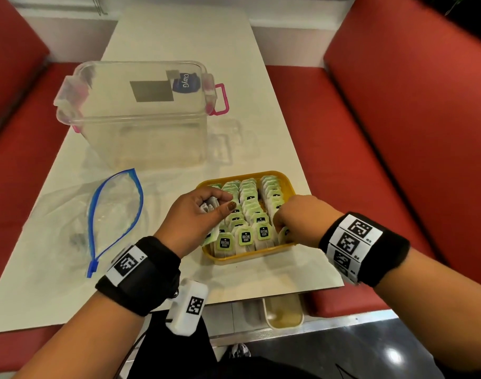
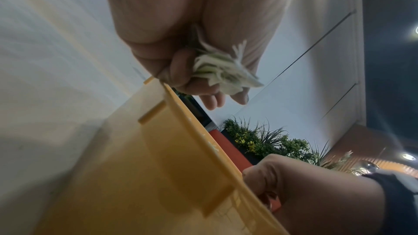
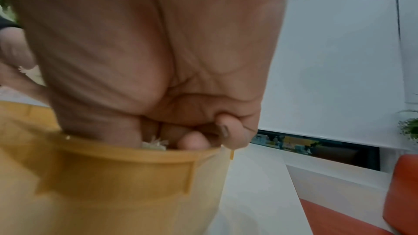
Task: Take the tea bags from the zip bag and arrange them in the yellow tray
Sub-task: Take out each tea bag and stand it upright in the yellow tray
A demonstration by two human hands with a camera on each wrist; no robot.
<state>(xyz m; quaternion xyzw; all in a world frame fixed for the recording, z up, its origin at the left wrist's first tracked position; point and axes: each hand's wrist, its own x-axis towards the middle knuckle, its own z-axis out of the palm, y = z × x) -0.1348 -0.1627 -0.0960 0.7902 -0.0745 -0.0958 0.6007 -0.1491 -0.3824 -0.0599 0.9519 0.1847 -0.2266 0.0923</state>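
From the head view, the tray (image 1: 287,184) is already packed with rows of tea bags (image 1: 246,214), green tags up, and looks close to full. The zip bag (image 1: 110,214) lies flat and open on the tabletop (image 1: 179,36) to the tray's left; it looks nearly empty, though its clear film makes that hard to confirm. The left hand (image 1: 198,214) hovers over the tray's left edge, fingers curled round a small bundle (image 1: 209,207) of bags. The right hand (image 1: 299,220) is down in the tray's near right corner, fingers bent among the bags (whether it pinches one cannot be told here). A clear lidded box (image 1: 135,113) stands behind.

The left wrist view shows the bundle (image 2: 224,71) clamped between thumb and curled fingers, just above the tray's rim (image 2: 203,138).

In the right wrist view the hand (image 3: 158,60) is curled tight, fingertips (image 3: 192,142) tucked inside the rim (image 3: 113,153) against a bit of white paper (image 3: 156,144); a true grip on it is not clear.

So most is done: what remains, I judge, is seating the held bundle.
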